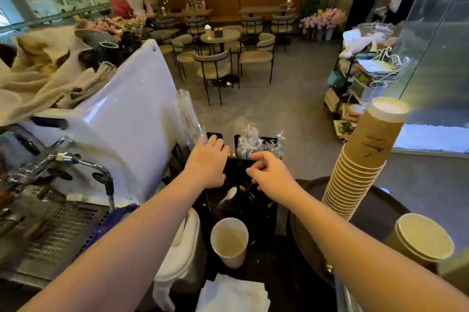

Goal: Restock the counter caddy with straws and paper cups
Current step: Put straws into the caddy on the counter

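The black counter caddy (237,167) stands in the middle of the counter. Its far right compartment holds clear-wrapped straws (256,145). My left hand (209,159) lies flat on the caddy's left top edge, fingers straight. Just right of it, my right hand (270,176) hovers over the middle compartment with fingers loosely curled and nothing in them. A tall stack of brown paper cups (360,167) rises upside down on the right. A single white paper cup (229,240) stands upright in front of the caddy. A shorter brown cup stack (423,238) sits at the near right.
A white espresso machine (121,119) with a steam wand (76,162) fills the left. Clear plastic cups (189,119) lean beside the caddy. White napkins (232,294) lie at the front, with a spoon (229,195) and forks inside the caddy. A dark round tray (307,230) bears the brown cups.
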### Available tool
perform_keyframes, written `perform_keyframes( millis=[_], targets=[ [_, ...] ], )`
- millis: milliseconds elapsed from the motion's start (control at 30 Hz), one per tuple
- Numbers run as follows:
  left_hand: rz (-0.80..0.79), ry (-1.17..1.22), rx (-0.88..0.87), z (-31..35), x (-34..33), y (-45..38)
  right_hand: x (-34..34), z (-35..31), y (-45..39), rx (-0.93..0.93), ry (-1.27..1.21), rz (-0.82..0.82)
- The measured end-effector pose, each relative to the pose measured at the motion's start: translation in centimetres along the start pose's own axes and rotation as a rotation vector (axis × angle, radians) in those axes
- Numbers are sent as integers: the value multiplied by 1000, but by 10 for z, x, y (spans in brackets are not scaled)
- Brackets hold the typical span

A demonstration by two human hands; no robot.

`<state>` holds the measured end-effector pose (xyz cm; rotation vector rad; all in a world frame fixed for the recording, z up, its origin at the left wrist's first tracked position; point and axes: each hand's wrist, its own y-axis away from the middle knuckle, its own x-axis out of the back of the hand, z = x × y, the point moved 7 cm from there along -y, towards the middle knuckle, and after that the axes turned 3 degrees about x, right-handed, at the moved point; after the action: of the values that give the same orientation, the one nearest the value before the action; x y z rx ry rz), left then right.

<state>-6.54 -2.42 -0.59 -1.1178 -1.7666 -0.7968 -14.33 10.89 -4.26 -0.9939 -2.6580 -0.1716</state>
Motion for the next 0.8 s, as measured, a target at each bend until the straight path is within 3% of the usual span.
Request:
perform_keyframes(
  millis=[233, 433, 800],
  targets=[
    [-198, -515, -71, 15, -34, -16, -12, -3, -11, -12, -71, 46],
    [-195, -797, -132, 20, -49, -26, -16, -1, -11, -3, -83, 75],
    [-184, -674, -156, 13, -47, -44, -17, 10, -12, -46, -136, 70]
  ],
)
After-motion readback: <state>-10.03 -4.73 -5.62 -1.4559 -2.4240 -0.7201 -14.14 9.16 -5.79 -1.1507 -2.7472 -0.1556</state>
